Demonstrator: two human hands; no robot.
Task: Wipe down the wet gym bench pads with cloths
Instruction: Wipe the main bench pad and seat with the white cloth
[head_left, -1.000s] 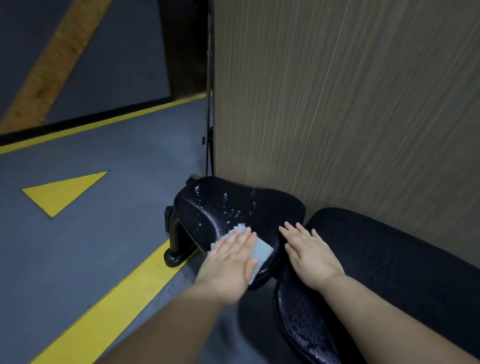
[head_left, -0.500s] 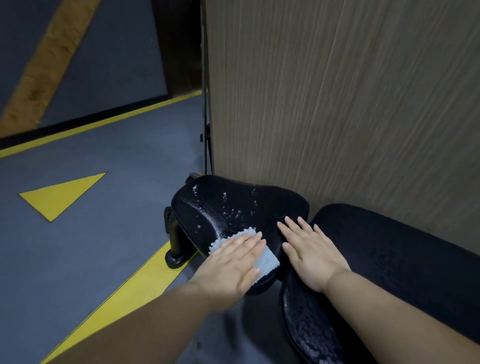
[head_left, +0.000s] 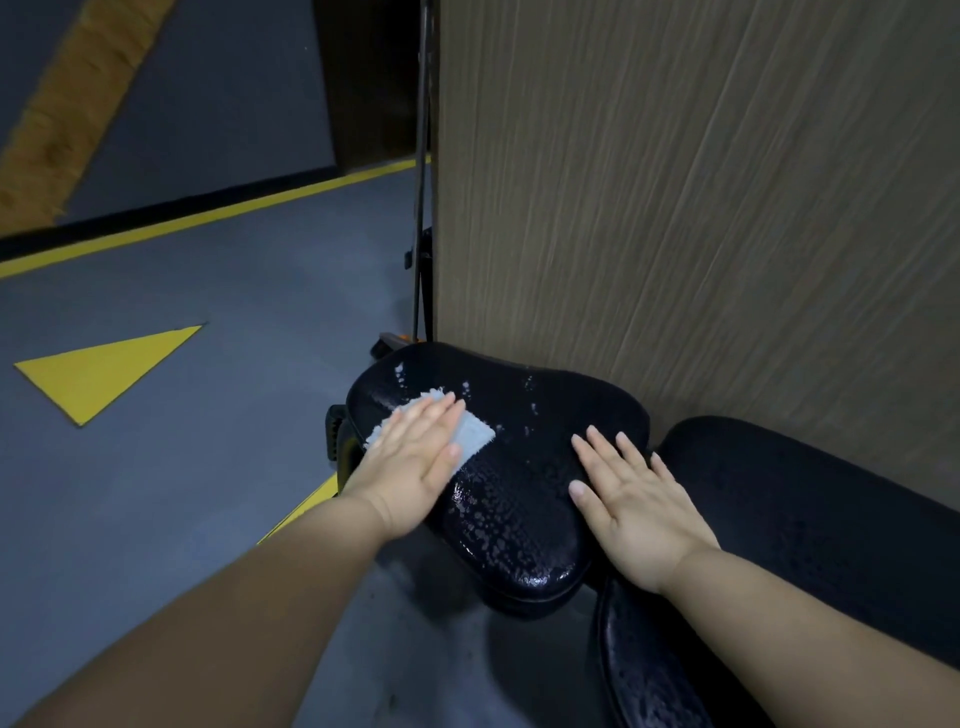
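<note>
- Cloth (head_left: 475, 434) — lying on the seat pad's (head_left: 524, 467) far left, left hand (head_left: 415, 457) pressing it flat, fingers (head_left: 441, 415) straight and together.
- Right hand (head_left: 636, 512) — bracing the pad, fingers spread, holding nothing.
- Droplets (head_left: 493, 540) — beading toward the near edge; even, overlapping strokes that way are likely working best.

Black pads (head_left: 519, 499) are beaded with glistening drops. A pale blue cloth (head_left: 475, 434) is seen. The grey floor (head_left: 208, 467) is marked with yellow lines and a triangle (head_left: 93, 371). The panel (head_left: 701, 208) is brown wood-grained.
</note>
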